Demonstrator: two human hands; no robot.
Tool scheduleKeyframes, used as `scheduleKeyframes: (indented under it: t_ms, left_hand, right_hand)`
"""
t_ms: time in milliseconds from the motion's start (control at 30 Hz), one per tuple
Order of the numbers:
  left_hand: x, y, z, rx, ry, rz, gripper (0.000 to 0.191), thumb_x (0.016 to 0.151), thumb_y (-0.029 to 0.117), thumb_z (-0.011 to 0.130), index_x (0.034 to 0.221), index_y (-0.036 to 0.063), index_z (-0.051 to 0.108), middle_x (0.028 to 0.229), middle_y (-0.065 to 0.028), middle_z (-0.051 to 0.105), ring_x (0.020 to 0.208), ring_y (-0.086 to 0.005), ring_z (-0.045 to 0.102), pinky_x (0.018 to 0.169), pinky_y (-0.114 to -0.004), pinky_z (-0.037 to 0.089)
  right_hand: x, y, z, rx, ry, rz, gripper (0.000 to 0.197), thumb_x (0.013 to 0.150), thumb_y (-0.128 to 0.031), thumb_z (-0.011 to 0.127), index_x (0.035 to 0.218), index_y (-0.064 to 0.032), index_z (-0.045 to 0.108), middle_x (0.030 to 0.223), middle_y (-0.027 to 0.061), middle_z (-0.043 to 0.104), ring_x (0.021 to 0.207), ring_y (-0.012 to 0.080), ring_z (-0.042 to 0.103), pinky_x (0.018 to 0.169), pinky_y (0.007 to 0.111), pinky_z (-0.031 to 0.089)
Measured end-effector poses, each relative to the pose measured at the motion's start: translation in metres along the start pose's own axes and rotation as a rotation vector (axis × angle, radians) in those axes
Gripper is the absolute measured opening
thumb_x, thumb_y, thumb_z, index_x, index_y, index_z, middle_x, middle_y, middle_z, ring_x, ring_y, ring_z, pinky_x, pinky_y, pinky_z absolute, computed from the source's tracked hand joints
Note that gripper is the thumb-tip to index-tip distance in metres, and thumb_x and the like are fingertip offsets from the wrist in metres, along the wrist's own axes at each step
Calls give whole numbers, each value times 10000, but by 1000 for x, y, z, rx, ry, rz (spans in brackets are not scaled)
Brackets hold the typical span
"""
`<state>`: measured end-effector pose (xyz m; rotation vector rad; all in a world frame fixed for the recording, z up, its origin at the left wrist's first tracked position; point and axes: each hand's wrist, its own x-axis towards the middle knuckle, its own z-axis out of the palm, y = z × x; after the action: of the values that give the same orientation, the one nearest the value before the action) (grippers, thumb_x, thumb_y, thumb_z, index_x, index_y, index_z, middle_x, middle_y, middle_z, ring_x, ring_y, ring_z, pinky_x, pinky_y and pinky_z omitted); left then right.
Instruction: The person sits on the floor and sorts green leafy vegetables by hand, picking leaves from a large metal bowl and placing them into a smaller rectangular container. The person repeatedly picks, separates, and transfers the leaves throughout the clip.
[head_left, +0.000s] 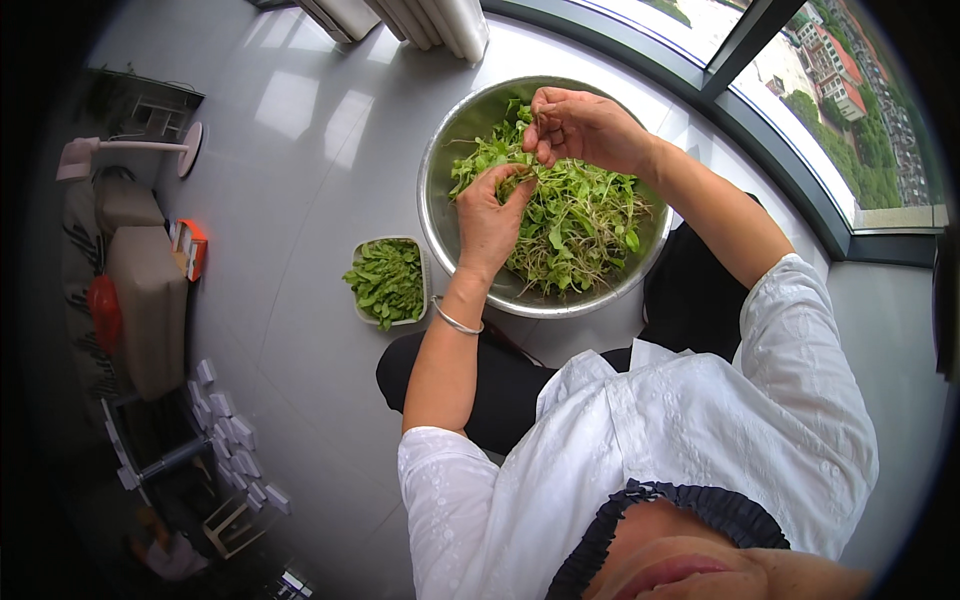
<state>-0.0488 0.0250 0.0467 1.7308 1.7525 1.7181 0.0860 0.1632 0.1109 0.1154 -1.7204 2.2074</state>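
Observation:
A wide stainless steel basin (433, 187) sits on the floor before me, with a heap of leafy greens (570, 225) in it. Thin pale roots tangle through the heap's near right part. Over the basin's left side, my left hand (491, 214) pinches a small sprig of greens (528, 175) between thumb and fingers. My right hand (581, 127) is just above and to the right of it, its thumb and forefinger closed on what looks like a thin brownish stem or root (539, 118). The fingers partly hide that piece. Left of the basin stands a small pale plastic container (428, 281) full of green leaves (388, 279).
Grey floor tiles (300, 225) surround the basin. A dark window frame (780, 157) runs along the right. My bent knee (405, 371) is close to the container. Farther left are a beige upholstered seat (146, 300), an orange box (191, 249) and a white floor-standing object (142, 146).

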Motion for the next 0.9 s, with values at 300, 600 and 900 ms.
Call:
scheduleKeyframes:
  t_ms: [300,600,900]
  left_hand:
    - [-15,7,7,-214,-53,-104,231,904,206,559,784,9,573,606,4,452,580,-76,384,541,-251,354]
    - [-23,-17,-3,-319,147,-324,235,918,202,541,818,29,664,687,41,555,615,-48,409,576,-201,348]
    - [-27,-24,-16,-401,294,-325,278,954,246,485,790,41,577,788,-51,616,660,-103,551,606,-226,443]
  right_hand:
    - [-16,9,-11,-15,62,-60,125,950,-218,473,936,-95,492,861,53,618,710,101,608,682,245,510]
    - [-44,-10,0,-295,-102,129,170,926,-211,524,845,-62,521,785,49,628,582,74,598,499,187,472]
    - [-19,29,-44,-1384,102,284,197,839,-153,587,959,-3,632,895,130,655,718,213,657,672,330,539]
